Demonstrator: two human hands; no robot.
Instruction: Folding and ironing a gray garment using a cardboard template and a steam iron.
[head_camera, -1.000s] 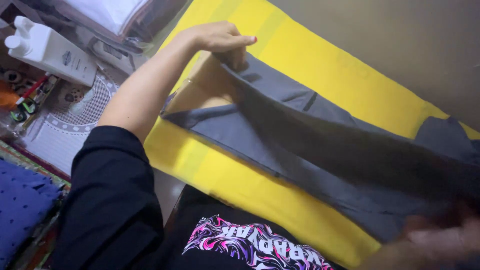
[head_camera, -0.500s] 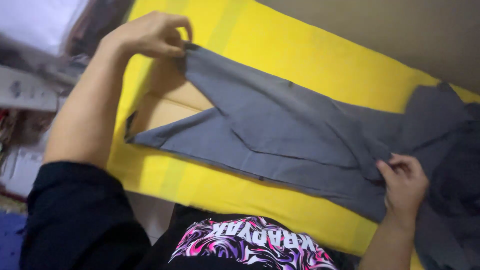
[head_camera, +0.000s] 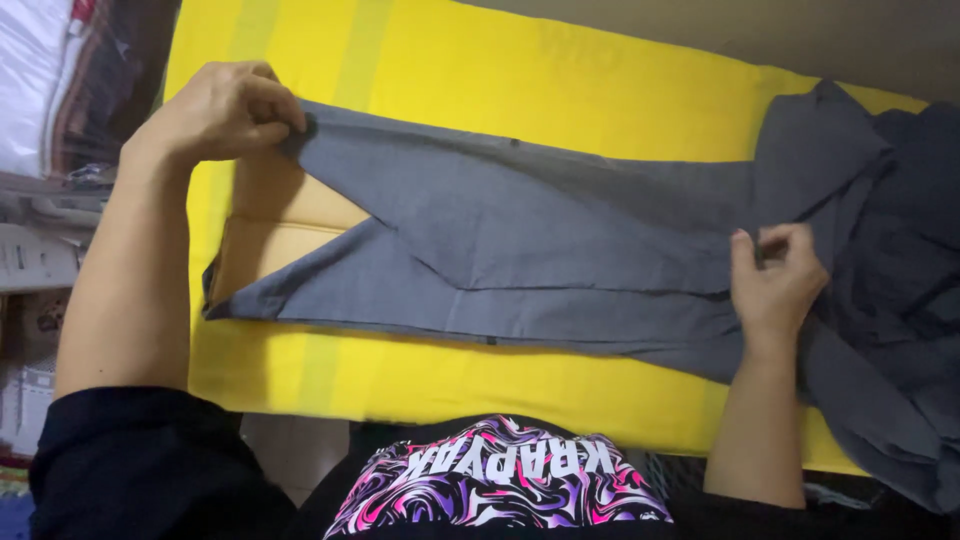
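- Yellow cloth (head_camera: 520, 90) spread wide over the work surface, running from its left edge almost to the right, with a paler stripe near the left end.
- Grey garment (head_camera: 520, 230) laid lengthwise along the middle of that cloth, one layer folded over another, the right end bunched in loose folds off the right edge.
- Tan cardboard piece (head_camera: 285, 215) tucked under the garment's left end, partly bare between the two layers.
- Left hand (head_camera: 220, 110) near the top left corner, fingers closed in a pinch on the upper layer's left end, lifting it slightly.
- Right hand (head_camera: 775, 280) toward the right edge, fingers curled shut around a fold of grey fabric.
- Probably light, soft and limp: sure to sag between grips, best taken by hems and corners and kept taut.
- Compared with half a second back: fabric drawn straighter and flatter, left hand lower and nearer the cloth's left edge, right hand shifted little, pinch kept.
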